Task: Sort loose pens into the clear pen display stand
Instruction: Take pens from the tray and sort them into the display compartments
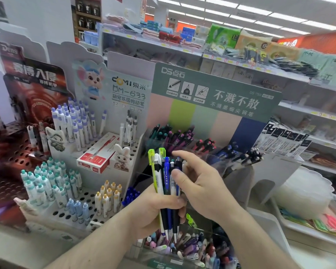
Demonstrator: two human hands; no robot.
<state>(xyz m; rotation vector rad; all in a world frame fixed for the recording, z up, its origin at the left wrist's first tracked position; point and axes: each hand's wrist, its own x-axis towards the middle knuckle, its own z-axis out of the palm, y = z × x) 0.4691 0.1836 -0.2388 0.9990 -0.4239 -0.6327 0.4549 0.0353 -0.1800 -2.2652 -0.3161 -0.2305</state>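
Note:
My left hand (pixel 153 208) grips a bunch of loose pens (pixel 166 183) upright: yellow-green clipped, white, blue and black ones, tips down. My right hand (pixel 200 183) is at the bunch's right side, its thumb pressed on a pen barrel and its index finger stretched left over the pen tops. Behind the hands stands the clear pen display stand (pixel 217 162), tiered, with teal, purple, red, blue and black pens in its upper compartments. Its lowest compartment (pixel 194 247) below my hands holds several mixed pens.
A white perforated stand (pixel 85 200) at left carries white pens with coloured caps and a red pen box (pixel 99 152). A green header card (pixel 213 94) rises behind the clear stand. Store shelves with packaged goods run behind and to the right.

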